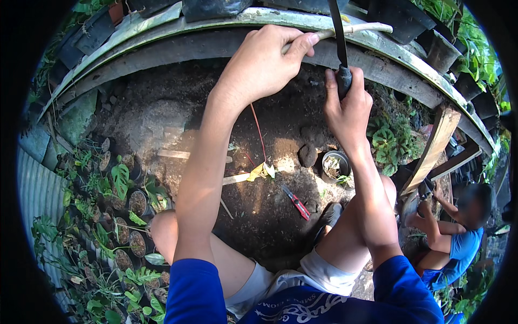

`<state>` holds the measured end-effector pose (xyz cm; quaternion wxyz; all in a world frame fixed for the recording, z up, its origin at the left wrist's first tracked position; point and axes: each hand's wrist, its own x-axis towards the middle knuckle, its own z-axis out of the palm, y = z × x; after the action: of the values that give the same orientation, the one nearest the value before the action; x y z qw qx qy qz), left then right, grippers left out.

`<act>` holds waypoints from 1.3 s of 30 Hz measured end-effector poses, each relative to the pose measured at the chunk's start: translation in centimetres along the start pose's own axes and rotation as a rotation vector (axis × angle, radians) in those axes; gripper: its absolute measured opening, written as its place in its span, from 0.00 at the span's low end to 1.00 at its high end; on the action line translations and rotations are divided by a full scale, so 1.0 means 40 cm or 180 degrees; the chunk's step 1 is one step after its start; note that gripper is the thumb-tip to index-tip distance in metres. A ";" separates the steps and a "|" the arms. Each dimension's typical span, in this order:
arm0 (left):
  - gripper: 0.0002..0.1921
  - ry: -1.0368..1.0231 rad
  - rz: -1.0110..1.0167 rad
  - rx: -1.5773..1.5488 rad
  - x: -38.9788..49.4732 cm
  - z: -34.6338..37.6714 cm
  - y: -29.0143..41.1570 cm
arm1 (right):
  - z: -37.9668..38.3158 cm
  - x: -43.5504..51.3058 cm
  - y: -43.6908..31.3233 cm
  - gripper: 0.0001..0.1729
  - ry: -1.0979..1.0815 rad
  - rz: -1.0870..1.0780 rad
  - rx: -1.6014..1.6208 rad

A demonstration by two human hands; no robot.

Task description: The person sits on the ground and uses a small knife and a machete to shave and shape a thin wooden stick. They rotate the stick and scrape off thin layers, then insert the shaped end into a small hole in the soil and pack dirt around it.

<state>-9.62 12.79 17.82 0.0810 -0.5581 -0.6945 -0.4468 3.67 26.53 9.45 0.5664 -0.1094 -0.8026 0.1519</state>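
My left hand (275,56) holds a pale stick (360,28) that points to the right, over the edge of a weathered bench. Closed around the dark handle of a long-bladed knife (340,36), my right hand (349,101) keeps the blade upright in the picture, where it crosses the stick. Whether the blade touches the stick I cannot tell. On the soil below lie a red utility knife (297,203), a yellowed leaf (255,172) with a thin red stem, and a flat wood strip (236,178). A pot (336,165) with plant matter stands near my right forearm.
Potted seedlings (137,202) crowd the left side beside a corrugated sheet (36,190). Black pots stand along the bench (194,44). A wooden plank (432,148) slants at the right. Another person in a blue shirt (465,247) sits beyond it. A stone (307,155) lies by the pot.
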 end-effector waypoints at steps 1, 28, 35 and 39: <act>0.21 -0.0004 -0.0007 0.0011 0.000 0.000 -0.001 | 0.000 0.000 0.002 0.13 -0.0020 0.0006 -0.0005; 0.16 -0.1152 0.0038 -0.1002 -0.083 0.084 0.022 | -0.096 -0.107 0.009 0.13 -0.0387 0.0556 -0.0122; 0.17 -0.1837 -0.0698 -0.1405 -0.172 0.066 -0.002 | -0.096 -0.168 0.032 0.09 -0.1018 0.0397 0.0177; 0.16 -0.1660 -0.1296 -0.2004 -0.294 0.039 0.003 | -0.039 -0.220 -0.025 0.10 -0.1150 0.0157 0.0641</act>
<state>-4.62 5.61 9.79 -0.3596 -0.5015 -0.6177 -0.4875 8.10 22.74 2.60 0.4175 -0.0429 -0.8689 0.2623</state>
